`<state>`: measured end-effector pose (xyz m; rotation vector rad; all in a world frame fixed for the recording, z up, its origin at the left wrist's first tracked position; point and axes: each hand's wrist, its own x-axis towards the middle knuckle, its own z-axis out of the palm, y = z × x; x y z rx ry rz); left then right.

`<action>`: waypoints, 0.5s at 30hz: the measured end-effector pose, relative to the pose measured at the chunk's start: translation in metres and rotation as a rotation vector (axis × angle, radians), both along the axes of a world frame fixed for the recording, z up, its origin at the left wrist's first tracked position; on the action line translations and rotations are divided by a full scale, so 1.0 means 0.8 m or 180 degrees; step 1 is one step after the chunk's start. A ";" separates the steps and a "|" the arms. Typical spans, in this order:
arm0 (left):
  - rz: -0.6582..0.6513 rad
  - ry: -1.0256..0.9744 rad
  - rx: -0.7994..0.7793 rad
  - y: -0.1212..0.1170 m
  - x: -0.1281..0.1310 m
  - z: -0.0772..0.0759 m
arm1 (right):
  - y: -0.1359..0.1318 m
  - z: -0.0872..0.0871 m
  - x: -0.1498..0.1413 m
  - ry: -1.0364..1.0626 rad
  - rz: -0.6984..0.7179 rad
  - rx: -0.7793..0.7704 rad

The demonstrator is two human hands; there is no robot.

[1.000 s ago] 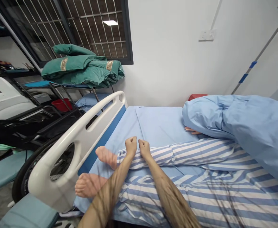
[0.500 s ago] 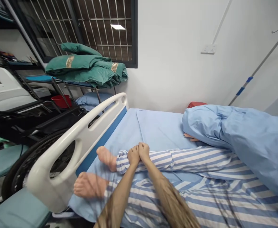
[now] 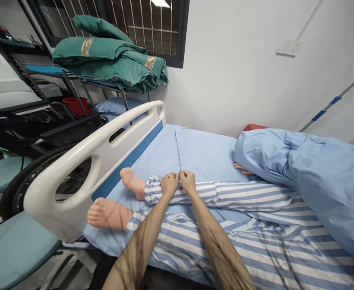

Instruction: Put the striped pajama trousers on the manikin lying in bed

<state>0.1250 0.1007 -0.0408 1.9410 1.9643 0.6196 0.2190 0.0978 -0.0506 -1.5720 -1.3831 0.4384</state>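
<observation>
My left hand [image 3: 169, 184] and my right hand [image 3: 188, 181] are closed into fists, side by side over the shin of the far leg, knuckles almost touching. Whatever lies inside the fingers is hidden. Beneath them is a blue-and-white striped trouser leg [image 3: 231, 194], with a bare foot [image 3: 132, 181] at its end. Nearer me lies the other striped leg [image 3: 180, 241] and its foot [image 3: 109, 213]; both feet have a smooth, mannequin-like look. A thin crease in the light blue bed sheet [image 3: 207, 151] runs down toward my fists.
The white footboard [image 3: 83, 149] closes the bed's left end. A blue quilt [image 3: 304, 161] covers the body at right, with fingertips [image 3: 242, 167] showing beneath it. Beyond the footboard are a wheelchair [image 3: 44, 137], a stool [image 3: 19, 249] and folded green bedding [image 3: 113, 56]. A drip pole [image 3: 325, 110] stands at right.
My fists have come slightly apart, the right one shifting a little to the right along the leg. The view has tilted downward, so the bed sits higher.
</observation>
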 end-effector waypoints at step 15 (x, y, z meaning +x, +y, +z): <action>0.0020 -0.1751 0.0322 0.013 0.048 0.040 | 0.005 0.008 0.006 0.0859 -0.0199 0.0065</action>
